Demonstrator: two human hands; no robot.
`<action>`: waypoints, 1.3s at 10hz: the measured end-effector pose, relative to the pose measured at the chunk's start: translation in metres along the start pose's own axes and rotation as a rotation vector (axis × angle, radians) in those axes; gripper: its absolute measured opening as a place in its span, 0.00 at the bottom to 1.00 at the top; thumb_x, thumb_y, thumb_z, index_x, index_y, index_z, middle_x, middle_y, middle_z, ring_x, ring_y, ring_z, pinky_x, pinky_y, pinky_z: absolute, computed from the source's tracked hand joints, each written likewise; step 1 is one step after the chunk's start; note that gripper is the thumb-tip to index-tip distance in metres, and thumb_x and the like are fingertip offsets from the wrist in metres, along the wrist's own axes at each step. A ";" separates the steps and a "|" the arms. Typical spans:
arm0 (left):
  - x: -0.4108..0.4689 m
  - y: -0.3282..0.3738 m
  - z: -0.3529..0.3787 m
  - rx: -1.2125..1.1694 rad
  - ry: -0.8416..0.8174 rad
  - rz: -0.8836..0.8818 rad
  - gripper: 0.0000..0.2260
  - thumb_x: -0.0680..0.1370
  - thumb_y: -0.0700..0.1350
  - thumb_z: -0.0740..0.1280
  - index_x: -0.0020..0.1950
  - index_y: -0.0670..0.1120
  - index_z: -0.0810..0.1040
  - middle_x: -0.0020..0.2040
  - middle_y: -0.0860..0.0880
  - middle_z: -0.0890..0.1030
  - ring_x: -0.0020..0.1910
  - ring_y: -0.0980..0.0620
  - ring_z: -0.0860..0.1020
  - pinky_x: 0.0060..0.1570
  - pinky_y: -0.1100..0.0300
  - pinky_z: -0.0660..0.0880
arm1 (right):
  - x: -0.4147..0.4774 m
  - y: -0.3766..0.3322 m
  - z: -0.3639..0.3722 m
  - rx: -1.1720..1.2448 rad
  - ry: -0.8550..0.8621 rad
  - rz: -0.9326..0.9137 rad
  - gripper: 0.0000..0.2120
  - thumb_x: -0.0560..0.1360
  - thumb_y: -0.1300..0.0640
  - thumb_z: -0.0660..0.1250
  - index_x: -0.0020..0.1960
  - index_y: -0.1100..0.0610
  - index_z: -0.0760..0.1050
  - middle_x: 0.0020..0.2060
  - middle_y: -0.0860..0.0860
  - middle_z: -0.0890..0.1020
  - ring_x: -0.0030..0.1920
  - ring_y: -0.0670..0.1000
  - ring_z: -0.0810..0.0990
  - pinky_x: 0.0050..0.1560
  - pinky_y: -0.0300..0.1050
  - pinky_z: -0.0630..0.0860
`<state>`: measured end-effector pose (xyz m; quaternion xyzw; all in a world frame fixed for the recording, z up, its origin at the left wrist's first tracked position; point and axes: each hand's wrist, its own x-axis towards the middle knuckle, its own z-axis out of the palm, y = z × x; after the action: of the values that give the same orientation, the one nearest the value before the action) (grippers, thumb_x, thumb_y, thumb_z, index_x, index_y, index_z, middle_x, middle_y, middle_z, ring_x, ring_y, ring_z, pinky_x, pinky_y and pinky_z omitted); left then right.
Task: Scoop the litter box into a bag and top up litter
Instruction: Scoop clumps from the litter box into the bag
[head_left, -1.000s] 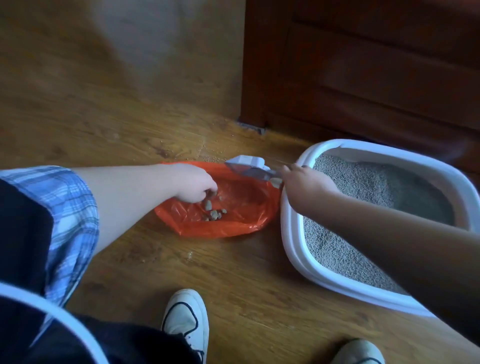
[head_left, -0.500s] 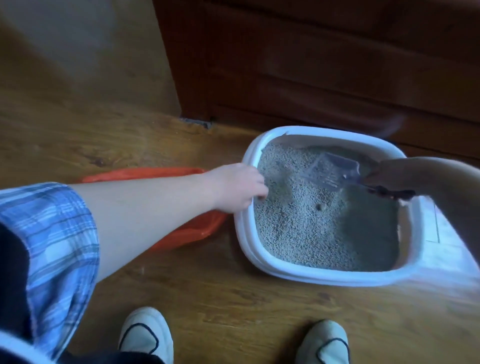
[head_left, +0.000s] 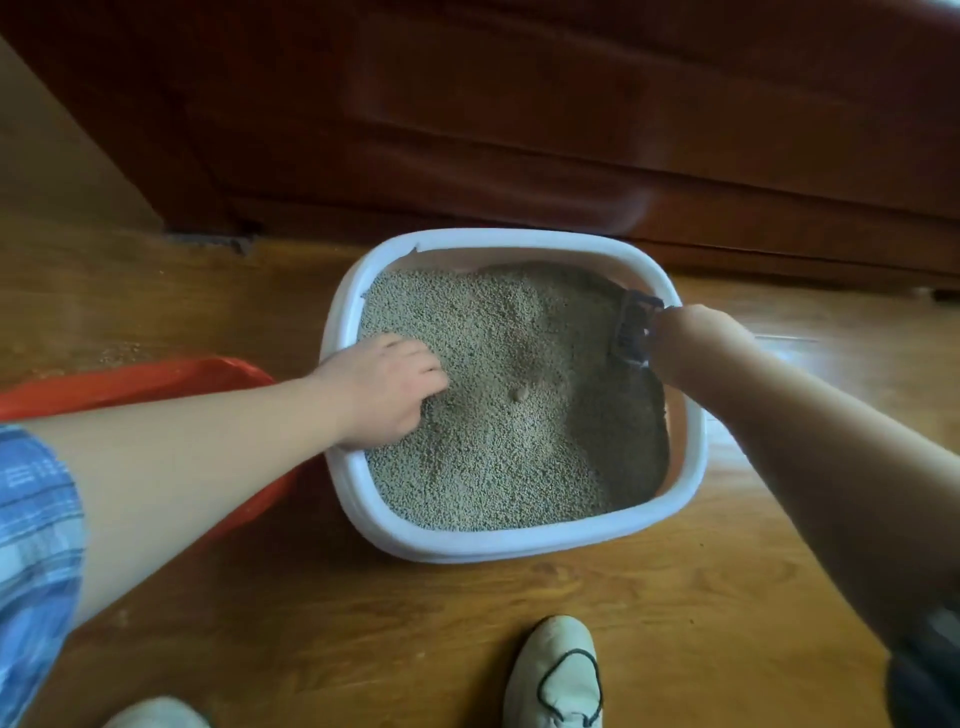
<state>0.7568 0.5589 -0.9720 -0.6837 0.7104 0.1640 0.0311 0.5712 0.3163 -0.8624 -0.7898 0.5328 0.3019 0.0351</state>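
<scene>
A white litter box (head_left: 498, 543) full of grey-beige litter (head_left: 498, 415) sits on the wooden floor in the middle of the head view. My left hand (head_left: 384, 389) grips the box's left rim, fingers curled down onto the litter. My right hand (head_left: 691, 348) holds the slotted scoop (head_left: 631, 332) at the box's far right side, its blade dipped into the shaded litter. One small clump (head_left: 518, 395) lies on the litter near the middle. The orange bag (head_left: 156, 379) lies left of the box, mostly hidden behind my left forearm.
A dark wooden cabinet (head_left: 519, 130) stands right behind the litter box. Scattered litter grains (head_left: 119, 353) lie on the floor beyond the bag. My two white shoes (head_left: 558, 675) are at the bottom edge, close to the box's near side.
The scoop left the orange bag and travelled right across the box to its far right side. My left hand let go of the bag and took the box's left rim.
</scene>
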 end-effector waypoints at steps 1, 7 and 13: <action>0.001 -0.001 -0.001 -0.013 -0.005 -0.012 0.23 0.76 0.48 0.58 0.72 0.53 0.69 0.68 0.54 0.72 0.69 0.53 0.66 0.72 0.54 0.60 | 0.001 -0.015 0.002 -0.031 0.066 0.003 0.20 0.79 0.62 0.61 0.71 0.59 0.72 0.53 0.53 0.81 0.57 0.59 0.80 0.40 0.50 0.75; -0.001 -0.001 -0.003 -0.034 -0.013 0.021 0.24 0.75 0.46 0.58 0.71 0.53 0.69 0.71 0.53 0.69 0.73 0.52 0.62 0.73 0.53 0.58 | 0.028 -0.041 0.045 0.146 0.181 -0.009 0.22 0.82 0.60 0.52 0.76 0.56 0.61 0.64 0.64 0.72 0.55 0.62 0.73 0.48 0.53 0.74; -0.001 0.000 -0.004 -0.017 -0.030 -0.008 0.24 0.75 0.48 0.59 0.72 0.53 0.68 0.71 0.53 0.70 0.72 0.51 0.63 0.72 0.54 0.60 | 0.041 -0.031 -0.023 -0.144 -0.341 -0.461 0.14 0.84 0.50 0.56 0.51 0.55 0.77 0.38 0.51 0.79 0.32 0.48 0.75 0.28 0.35 0.70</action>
<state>0.7574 0.5591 -0.9679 -0.6841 0.7058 0.1803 0.0366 0.6183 0.2874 -0.8726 -0.8282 0.3031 0.4514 0.1355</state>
